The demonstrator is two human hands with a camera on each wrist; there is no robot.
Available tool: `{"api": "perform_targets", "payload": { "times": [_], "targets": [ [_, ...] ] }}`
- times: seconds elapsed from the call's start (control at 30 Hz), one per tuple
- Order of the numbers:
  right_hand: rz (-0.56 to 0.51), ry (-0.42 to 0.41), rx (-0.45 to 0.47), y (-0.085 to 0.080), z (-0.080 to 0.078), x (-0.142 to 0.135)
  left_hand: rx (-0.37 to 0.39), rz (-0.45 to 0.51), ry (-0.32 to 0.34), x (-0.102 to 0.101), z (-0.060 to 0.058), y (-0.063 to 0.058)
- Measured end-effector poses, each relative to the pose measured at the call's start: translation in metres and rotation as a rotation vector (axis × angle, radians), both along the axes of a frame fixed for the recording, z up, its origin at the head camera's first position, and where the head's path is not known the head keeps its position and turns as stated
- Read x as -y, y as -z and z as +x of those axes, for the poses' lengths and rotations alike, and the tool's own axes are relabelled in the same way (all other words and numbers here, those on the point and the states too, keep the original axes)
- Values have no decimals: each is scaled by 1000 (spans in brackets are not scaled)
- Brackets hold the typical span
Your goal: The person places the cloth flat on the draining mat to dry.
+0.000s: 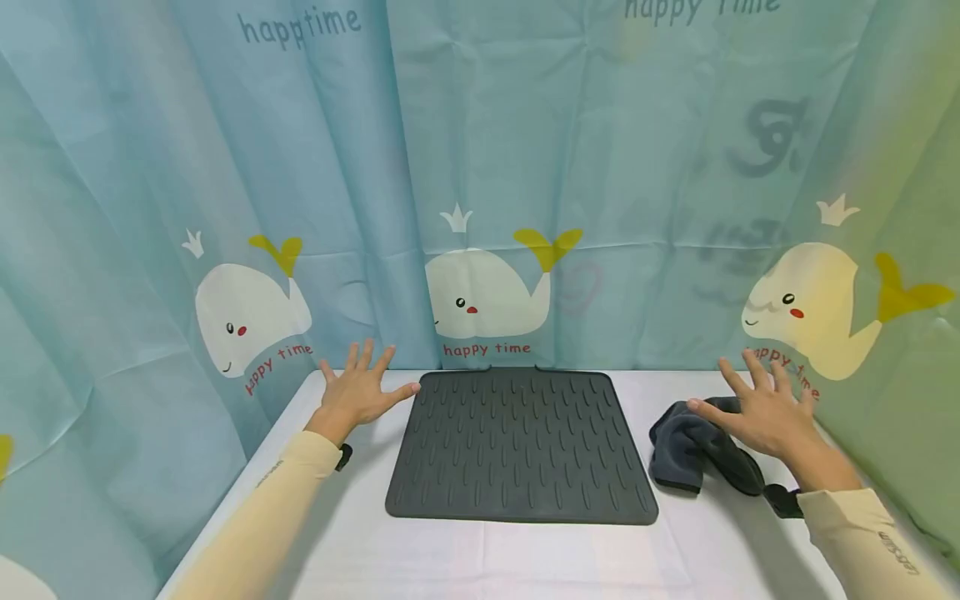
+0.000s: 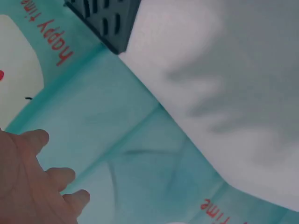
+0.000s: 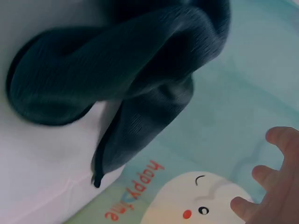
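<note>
Fingers (image 1: 750,379) of right hand (image 1: 765,412) over crumpled dark cloth (image 1: 693,450), contact unclear

This looks like a small recording corner made for filming, not a normal room of a home. A light blue curtain (image 1: 480,167) with cartoon whales and the words "happy time" hangs close around the table (image 1: 525,550) at 9, 12 and 3 o'clock and hides everything behind it. The table has a plain white cover. On it lie only a dark grey ribbed mat (image 1: 521,446) in the middle and a dark cloth (image 1: 693,450) at 3 o'clock.
</note>
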State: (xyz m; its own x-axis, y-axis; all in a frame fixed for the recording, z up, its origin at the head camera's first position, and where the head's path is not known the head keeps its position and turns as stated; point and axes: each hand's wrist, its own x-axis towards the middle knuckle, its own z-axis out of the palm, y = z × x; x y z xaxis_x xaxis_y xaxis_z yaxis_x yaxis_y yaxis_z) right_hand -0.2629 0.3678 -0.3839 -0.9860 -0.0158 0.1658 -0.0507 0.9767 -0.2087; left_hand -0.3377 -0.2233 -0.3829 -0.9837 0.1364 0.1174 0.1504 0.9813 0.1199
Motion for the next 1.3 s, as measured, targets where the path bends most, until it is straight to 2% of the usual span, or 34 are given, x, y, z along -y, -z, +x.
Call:
{"api": "perform_targets", "payload": {
  "times": [0.23, 0.43, 0.7, 0.9, 1.13, 1.3],
  "targets": [
    [-42, -22, -22, 0, 4, 17, -3, 10, 13, -16, 4, 5],
    [-92, -48, -14, 0, 5, 30, 11, 115, 36, -34, 13, 8],
    [-225, -80, -52, 6, 4, 40, -150, 277, 54, -53, 26, 10],
    [-264, -103, -78, 19, 2, 42, -239, 355, 37, -55, 25, 23],
    [-268, -101, -73, 26, -1, 34, -216, 441, 31, -51, 19, 37],
    [-262, -106, -70, 32, -5, 30, -163, 436, 18, -45, 13, 45]
  ]
}}
